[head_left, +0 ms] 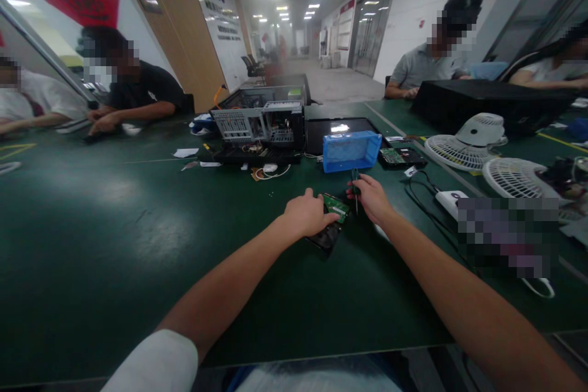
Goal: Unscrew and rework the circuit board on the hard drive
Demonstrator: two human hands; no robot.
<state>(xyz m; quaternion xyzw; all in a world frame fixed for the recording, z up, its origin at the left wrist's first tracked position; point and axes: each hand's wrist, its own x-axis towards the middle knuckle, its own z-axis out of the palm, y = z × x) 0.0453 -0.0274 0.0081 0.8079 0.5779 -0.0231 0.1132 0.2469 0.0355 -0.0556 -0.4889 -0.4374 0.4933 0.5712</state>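
Note:
A hard drive [331,220] with a green circuit board on top lies on the dark green table [114,226] in front of me. My left hand [307,213] rests on its left side, fingers curled over it and holding it down. My right hand [371,197] is closed around a small screwdriver [355,184], held upright with its tip down beside the drive's right edge.
Behind the drive stand a blue plastic box [351,150], an opened computer case [261,122], a black panel and another drive [400,157]. Two white fans [463,146] and cables lie at right. Several people sit at the table's left and right sides.

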